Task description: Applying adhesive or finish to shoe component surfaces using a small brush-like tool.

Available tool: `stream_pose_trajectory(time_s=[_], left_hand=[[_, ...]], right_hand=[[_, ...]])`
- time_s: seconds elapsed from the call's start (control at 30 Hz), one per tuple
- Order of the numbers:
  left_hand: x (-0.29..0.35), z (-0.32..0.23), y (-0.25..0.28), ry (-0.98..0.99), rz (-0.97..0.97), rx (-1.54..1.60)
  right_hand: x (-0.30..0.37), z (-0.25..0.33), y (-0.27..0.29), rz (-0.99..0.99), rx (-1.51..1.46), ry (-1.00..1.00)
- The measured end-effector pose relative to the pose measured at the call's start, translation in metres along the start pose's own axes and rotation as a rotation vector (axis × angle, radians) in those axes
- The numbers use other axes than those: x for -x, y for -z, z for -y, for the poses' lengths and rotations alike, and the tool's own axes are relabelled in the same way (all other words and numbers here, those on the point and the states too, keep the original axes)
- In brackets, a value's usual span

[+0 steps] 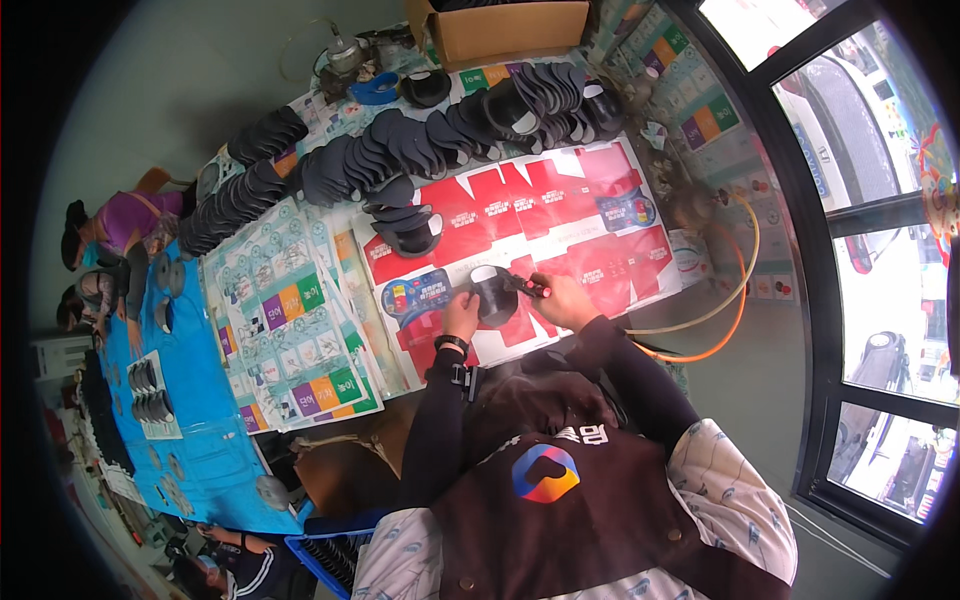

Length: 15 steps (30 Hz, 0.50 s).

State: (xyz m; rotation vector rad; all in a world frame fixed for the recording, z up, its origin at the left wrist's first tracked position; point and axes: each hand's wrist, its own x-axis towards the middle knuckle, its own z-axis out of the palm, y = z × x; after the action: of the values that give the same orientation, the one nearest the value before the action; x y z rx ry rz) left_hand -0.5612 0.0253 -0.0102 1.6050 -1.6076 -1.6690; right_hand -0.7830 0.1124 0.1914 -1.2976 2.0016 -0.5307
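Note:
Over the red printed sheet (560,215), my left hand (461,317) grips the left edge of a rounded black piece (495,303) with a pale patch at its top. The piece looks like a moulded shoe part, but its exact kind is unclear. Closed in my right hand (565,303) is a small red-and-black hand tool (531,287), its dark end touching or very near the right edge of the piece. The working tip is too small to make out. Just beyond my hands lies a short stack of similar black pieces (408,232).
Long overlapping rows of black pieces (385,150) line the table's far side, below a cardboard box (500,30). An orange hose (738,300) loops at the right. Printed sheets (290,320) lie left, beside a blue-covered table (205,370) where other people (125,225) work.

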Motion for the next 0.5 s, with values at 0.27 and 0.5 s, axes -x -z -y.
stream_pose_trajectory(time_s=[0.27, 0.5], left_hand=[[0.014, -0.021, 0.003, 0.071, 0.003, 0.134], [0.019, -0.040, 0.001, 0.119, 0.007, 0.200]], right_hand=[[-0.010, 0.000, -0.002, 0.080, -0.043, 0.010], [-0.010, -0.006, 0.005, 0.110, 0.039, 0.023]])
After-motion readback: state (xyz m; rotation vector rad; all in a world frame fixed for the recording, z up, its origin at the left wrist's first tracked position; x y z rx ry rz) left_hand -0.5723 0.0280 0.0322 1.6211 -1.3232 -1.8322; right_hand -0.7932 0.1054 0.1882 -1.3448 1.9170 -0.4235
